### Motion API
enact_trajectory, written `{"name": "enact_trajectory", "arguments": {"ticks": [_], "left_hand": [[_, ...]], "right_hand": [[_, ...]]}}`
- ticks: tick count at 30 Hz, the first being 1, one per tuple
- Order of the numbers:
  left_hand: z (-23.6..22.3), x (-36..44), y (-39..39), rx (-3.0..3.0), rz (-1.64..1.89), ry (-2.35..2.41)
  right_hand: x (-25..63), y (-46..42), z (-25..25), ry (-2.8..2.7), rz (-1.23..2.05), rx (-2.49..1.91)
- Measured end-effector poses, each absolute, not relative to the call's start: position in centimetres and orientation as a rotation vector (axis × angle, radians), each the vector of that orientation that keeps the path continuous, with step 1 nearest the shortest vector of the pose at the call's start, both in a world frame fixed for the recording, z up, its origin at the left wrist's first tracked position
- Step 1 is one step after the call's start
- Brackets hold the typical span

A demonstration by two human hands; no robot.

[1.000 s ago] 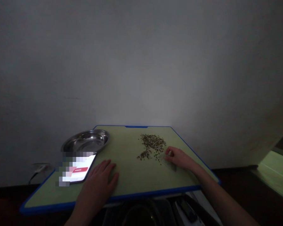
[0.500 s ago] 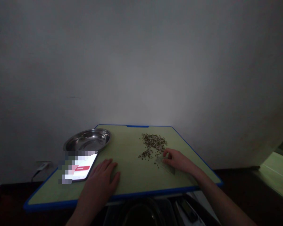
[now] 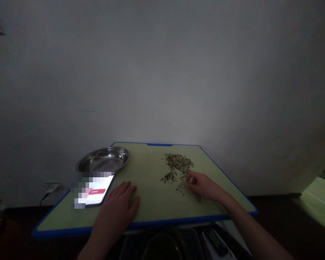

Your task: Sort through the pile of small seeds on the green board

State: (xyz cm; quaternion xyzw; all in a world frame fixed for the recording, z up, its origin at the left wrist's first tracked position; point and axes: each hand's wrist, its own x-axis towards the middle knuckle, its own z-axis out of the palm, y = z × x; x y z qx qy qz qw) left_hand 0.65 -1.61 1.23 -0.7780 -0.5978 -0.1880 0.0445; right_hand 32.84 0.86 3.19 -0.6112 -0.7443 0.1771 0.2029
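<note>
My left hand point(image 3: 119, 204) lies flat on the pale green tabletop point(image 3: 148, 195), fingers spread and holding nothing, just right of a lit phone point(image 3: 99, 195). On the right of the table my right hand point(image 3: 203, 185) has its thumb and index finger curled toward each other. Small dark grains or beans point(image 3: 177, 162) are scattered in a loose pile beyond those fingertips, and a few stray ones lie nearer to me. A clear, thin plastic piece point(image 3: 191, 194), perhaps a bag, lies under and beside the right hand. What the fingertips pinch, if anything, is too small to make out.
A shiny steel basin point(image 3: 104, 160) stands at the table's back left, behind the phone. Blue edging point(image 3: 178, 219) runs round the tabletop, and a plain wall point(image 3: 162, 79) rises behind it. Below the front edge are dark objects. A plug with a cable point(image 3: 52, 188) is at the left.
The camera view has shifted slightly. My right hand has moved a little to the left beside the grains, fingers still curled. My left hand stays flat in place.
</note>
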Motion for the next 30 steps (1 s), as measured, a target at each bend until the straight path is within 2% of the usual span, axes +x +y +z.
{"name": "enact_trajectory", "arguments": {"ticks": [19, 30], "left_hand": [[0.0, -0.1, -1.3, -2.394, -0.649, -1.793], [1.2, 0.6, -1.9, -2.378, -0.628, -1.818]], "right_hand": [[30.1, 2.7, 3.9, -2.098, 0.264, -1.746], [28.9, 3.1, 4.2, -2.155, 0.217, -1.714]]}}
